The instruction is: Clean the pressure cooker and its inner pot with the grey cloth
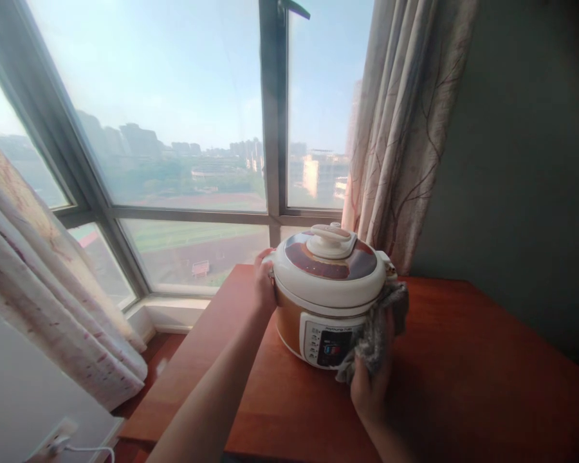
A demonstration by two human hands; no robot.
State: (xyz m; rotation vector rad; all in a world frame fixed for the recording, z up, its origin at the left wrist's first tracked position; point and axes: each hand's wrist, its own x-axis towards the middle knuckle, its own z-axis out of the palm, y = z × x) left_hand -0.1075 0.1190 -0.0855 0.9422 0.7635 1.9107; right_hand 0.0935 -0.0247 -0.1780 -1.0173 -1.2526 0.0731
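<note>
Head view: the right hand [369, 389] has its grip closed on a bunched grey cloth [377, 331], which lies against the front right of the electric cooker [289, 315]. The left hand [264, 283] has its grip curled at the handle on the opposite side, apparently steadying the body.

The cooker stands upright on the counter [468, 360], lid [299, 257] seated. Progress: judged to be mid-wipe, with the cloth in contact and overlapping the right edge of the control panel [335, 347]. Which surfaces are finished cannot be determined; the rear is hidden, and its condition unverified.

Counter: reddish-brown, smooth, its far left edge near the window [174, 96]. Patterned curtains [395, 128] hang on both sides; a dark wall [521, 161] stands at right. Lower left, a white cable [94, 449] runs from a wall socket [60, 440]. Outside: greenery and buildings, hazy.
</note>
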